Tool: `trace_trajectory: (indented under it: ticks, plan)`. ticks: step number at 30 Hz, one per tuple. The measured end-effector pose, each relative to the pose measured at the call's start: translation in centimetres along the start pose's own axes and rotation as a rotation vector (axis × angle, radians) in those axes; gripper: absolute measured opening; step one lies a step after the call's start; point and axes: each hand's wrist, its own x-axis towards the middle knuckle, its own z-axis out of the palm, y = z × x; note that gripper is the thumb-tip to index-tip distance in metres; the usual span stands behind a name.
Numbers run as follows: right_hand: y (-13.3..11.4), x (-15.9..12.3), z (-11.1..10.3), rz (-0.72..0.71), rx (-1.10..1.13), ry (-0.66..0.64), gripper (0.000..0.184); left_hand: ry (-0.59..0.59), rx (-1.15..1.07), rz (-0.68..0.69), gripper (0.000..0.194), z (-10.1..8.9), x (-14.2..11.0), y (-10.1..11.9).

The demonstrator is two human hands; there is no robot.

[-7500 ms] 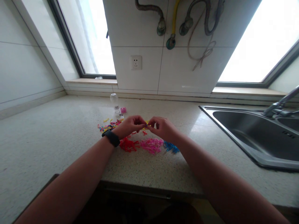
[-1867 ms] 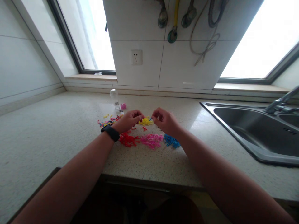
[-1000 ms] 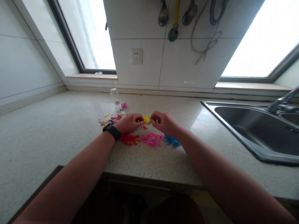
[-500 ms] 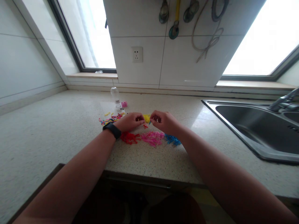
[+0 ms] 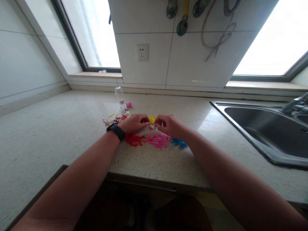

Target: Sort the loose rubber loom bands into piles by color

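My right hand [image 5: 168,124] pinches a small blue rubber band [image 5: 155,128], its end hanging below the fingertips. My left hand [image 5: 137,123], a dark watch on its wrist, has thumb and fingers pressed together just to the left; what they hold, if anything, is too small to tell. Between and behind the fingertips lies a yellow pile of rubber bands [image 5: 152,119]. Nearer me, in a row, are a red pile [image 5: 135,140], a pink pile [image 5: 158,140] and a blue pile [image 5: 178,142], the last partly behind my right wrist. A mixed-colour heap [image 5: 115,120] lies beyond my left wrist.
A clear plastic bottle [image 5: 119,98] stands behind the mixed heap, with a pink object [image 5: 129,105] beside it. A few loose red bands [image 5: 151,128] lie below my fingertips. The steel sink [image 5: 243,138] is at the right, and the counter's front edge [image 5: 156,182] runs before me.
Earlier the hands met at the fingertips; then they parted, with a blue band in the right fingers. Over the last second they hold nearly still, while the view tilts slightly down.
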Motion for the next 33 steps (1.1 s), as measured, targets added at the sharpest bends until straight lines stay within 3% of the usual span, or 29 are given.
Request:
trace_trajectory:
  ticks: [17, 28, 33]
  plan:
    - [0.32, -0.13, 0.18, -0.032, -0.027, -0.047, 0.011, -0.012, 0.014, -0.014, 0.021, -0.10, 0.00, 0.11]
    - [-0.16, -0.15, -0.18, -0.032, -0.068, -0.174, 0.017, -0.045, 0.058, -0.014, 0.025, -0.27, -0.11, 0.40]
    - [-0.04, -0.17, -0.13, -0.042, -0.070, -0.172, 0.017, -0.040, 0.061, -0.018, 0.025, -0.26, -0.04, 0.29]
